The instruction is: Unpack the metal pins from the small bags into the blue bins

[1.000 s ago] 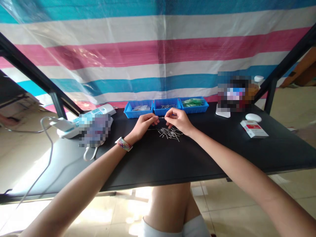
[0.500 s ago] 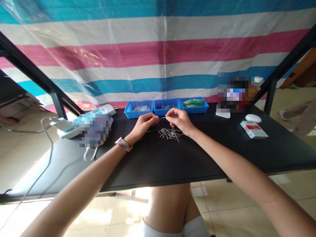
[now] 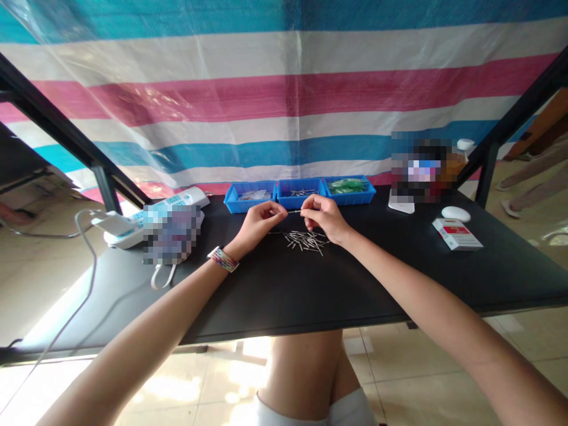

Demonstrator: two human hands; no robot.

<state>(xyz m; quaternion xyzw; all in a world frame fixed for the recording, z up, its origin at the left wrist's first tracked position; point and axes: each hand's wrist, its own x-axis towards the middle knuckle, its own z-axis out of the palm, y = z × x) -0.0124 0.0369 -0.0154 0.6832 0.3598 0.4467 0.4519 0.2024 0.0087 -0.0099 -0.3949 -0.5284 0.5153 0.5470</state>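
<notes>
My left hand and my right hand are raised just above the black table, fingertips pinched and facing each other. Between them runs a thin metal pin, held at both ends. A striped band is on my left wrist. Below the hands a loose pile of small metal pins lies on the table. Behind them stand three blue trays: the left tray with pale bits, the middle tray with metal pins, the right tray with green pieces.
A white desk telephone with a cord sits at the left, a blurred patch and a face mask strap beside it. At the right lie a white mouse, a red-and-white box and a bottle. Another person's legs show at far right.
My hands have drawn slightly closer along the pin. At the far right, another person's legs have come into view and moved further in.
</notes>
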